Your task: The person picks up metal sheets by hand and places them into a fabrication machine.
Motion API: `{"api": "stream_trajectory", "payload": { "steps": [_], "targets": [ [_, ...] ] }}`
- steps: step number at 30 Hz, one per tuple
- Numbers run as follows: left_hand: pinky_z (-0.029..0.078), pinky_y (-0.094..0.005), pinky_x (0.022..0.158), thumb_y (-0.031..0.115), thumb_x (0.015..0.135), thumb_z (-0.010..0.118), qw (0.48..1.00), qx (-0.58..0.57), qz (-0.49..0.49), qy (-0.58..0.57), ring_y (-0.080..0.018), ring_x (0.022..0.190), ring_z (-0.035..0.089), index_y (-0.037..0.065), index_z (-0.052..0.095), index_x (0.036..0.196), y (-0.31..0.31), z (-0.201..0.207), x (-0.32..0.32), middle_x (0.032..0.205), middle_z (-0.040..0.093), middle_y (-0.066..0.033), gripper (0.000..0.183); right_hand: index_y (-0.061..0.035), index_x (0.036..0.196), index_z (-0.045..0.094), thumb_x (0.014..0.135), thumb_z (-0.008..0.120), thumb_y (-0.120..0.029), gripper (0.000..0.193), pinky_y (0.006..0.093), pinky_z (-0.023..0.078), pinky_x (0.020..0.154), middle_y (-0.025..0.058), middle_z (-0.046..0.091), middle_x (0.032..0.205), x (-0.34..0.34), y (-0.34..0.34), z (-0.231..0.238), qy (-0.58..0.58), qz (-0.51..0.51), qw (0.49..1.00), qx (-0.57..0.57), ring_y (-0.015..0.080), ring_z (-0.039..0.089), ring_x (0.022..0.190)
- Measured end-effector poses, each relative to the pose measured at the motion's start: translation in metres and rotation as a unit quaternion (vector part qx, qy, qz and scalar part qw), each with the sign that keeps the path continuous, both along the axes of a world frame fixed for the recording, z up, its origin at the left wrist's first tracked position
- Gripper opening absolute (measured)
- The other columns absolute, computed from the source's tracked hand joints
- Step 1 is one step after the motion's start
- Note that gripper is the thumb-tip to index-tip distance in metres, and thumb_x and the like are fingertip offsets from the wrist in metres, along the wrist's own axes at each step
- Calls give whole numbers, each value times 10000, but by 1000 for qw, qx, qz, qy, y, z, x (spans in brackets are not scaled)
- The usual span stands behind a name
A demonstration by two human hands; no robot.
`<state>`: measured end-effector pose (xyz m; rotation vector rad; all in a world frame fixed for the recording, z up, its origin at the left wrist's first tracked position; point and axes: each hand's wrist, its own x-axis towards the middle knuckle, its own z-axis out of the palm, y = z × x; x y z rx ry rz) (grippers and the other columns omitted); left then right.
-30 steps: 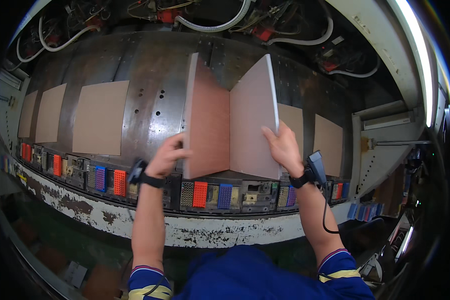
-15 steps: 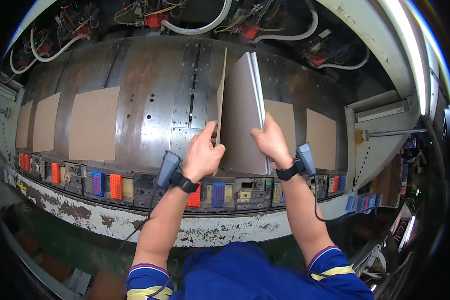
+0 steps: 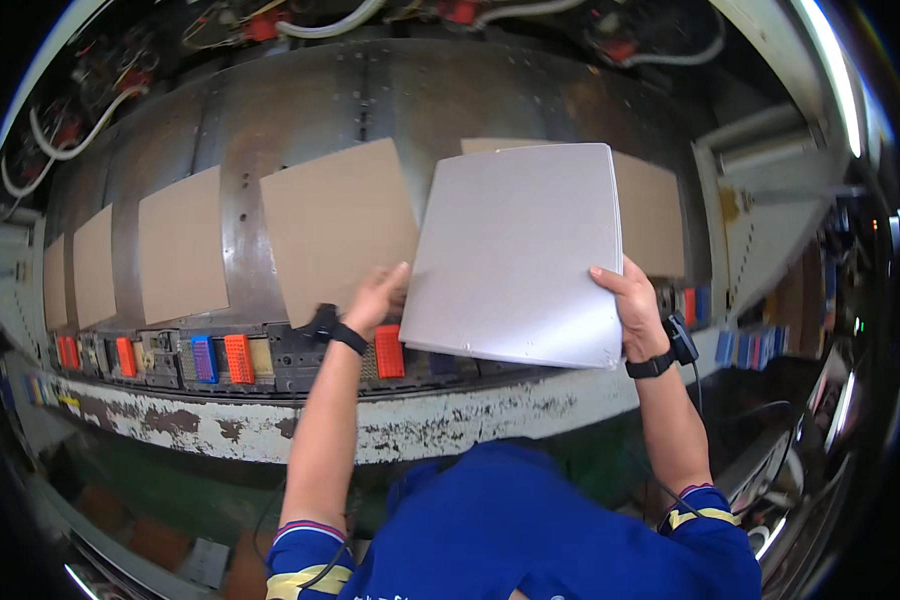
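A stack of thin, flat, silver-grey sheets (image 3: pixel 518 250) is tilted over the machine bed. My right hand (image 3: pixel 642 308) grips its right edge, thumb on the top face and fingers underneath. Close to the stack's left edge is my left hand (image 3: pixel 374 297), its fingers smeared by motion. Beneath and beyond that hand lies a tan sheet (image 3: pixel 335 215), slightly turned on the bed. Whether the left fingers touch the sheet or the stack does not show.
More tan sheets lie leftward, including one (image 3: pixel 183 245); another (image 3: pixel 652 215) is partly behind the stack. Red studded blocks (image 3: pixel 238 358) and a blue one (image 3: pixel 204 358) line the metal bed's (image 3: pixel 245 270) front. A chipped white ledge (image 3: pixel 230 425) runs before me. White hoses hang at the back.
The upright stack has tipped over, turning its bright face upward, and moved right with my right hand. The tan sheet beside my left hand went from standing on edge to lying on the bed.
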<state>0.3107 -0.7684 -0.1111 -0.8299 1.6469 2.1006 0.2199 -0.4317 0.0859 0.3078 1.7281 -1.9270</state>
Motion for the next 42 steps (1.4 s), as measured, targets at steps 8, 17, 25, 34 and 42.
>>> {"api": "stream_trajectory", "payload": {
  "steps": [8, 17, 25, 34, 42],
  "targets": [
    [540, -418, 925, 232, 840, 677, 898, 430, -92, -22, -316, 1078, 658, -61, 522, 1331, 183, 62, 96, 1222, 645, -200, 593, 59, 1347, 486, 892, 643, -117, 512, 356, 529, 941, 157, 644, 1197, 183, 212, 42, 40, -122, 992, -20, 236, 661, 1043],
    [516, -448, 971, 70, 730, 770, 802, 425, -414, -69, -324, 1120, 631, -62, 493, 1347, 420, 163, 126, 1239, 616, -198, 689, 57, 1396, 464, 954, 611, -324, 603, 391, 505, 989, 196, 621, 1292, 420, 416, 61, 68, -429, 851, -294, 306, 649, 1090],
    [482, -448, 1035, 7, 824, 703, 742, 457, -449, -196, -305, 1193, 595, -28, 486, 1362, 725, 108, 235, 1283, 595, -175, 581, -63, 1474, 396, 1005, 544, -185, 507, 437, 412, 1115, 119, 471, 1489, 583, 506, -58, -1, -348, 874, -338, 265, 457, 1366],
    [498, -444, 1022, -118, 820, 687, 874, 254, -287, -299, -293, 1201, 584, 5, 460, 1363, 988, -66, 357, 1307, 576, -129, 602, -71, 1272, 570, 944, 645, -208, 363, 439, 493, 997, 70, 641, 1204, 576, 749, -201, -271, -664, 649, -254, 255, 613, 1137],
    [557, -336, 787, 160, 947, 683, 885, -53, -462, -19, -200, 878, 679, 1, 625, 1138, 956, -146, 297, 994, 699, -112, 255, -47, 1188, 601, 878, 696, -76, 325, 431, 545, 867, 83, 656, 1127, 538, 847, -356, -331, -631, 664, -225, 249, 647, 1023]
  ]
}}
